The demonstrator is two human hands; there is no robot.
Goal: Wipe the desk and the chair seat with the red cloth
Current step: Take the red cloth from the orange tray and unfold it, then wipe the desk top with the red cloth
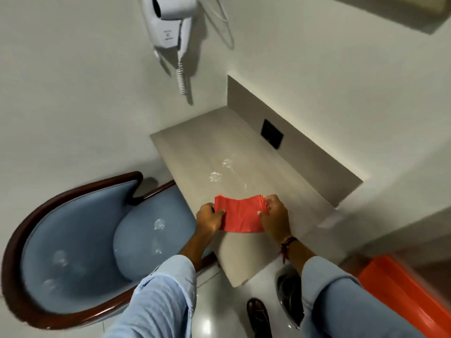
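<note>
Both hands up over the near part of the desk (244, 152), holding the red cloth (240, 214) stretched between them. Left hand (209, 219) pinches the cloth's left edge, thumb on top, fingers curled under. Right hand (274, 217) grips the right edge, where the fabric is bunched into folds. Cloth looks folded, maybe doubled; layers hard to tell. Whether its lower edge touches the desk or hangs just above it cannot be told.

Desk: pale grey slab set into a wall niche, wet smears glinting on the middle of the top. Dark socket (272, 133) on the back panel.

Chair (73, 240) to the left, blue upholstery with a dark wood frame, its seat (146, 240) partly tucked under the desk edge. Shiny patches on the seat and the backrest.

Hair dryer (169, 20) mounted on the wall above, coiled cord hanging down. Light blue sleeves (161, 298) on both arms, a band (288, 242) at the right wrist. Dark shoes (258, 315) on a glossy floor.
</note>
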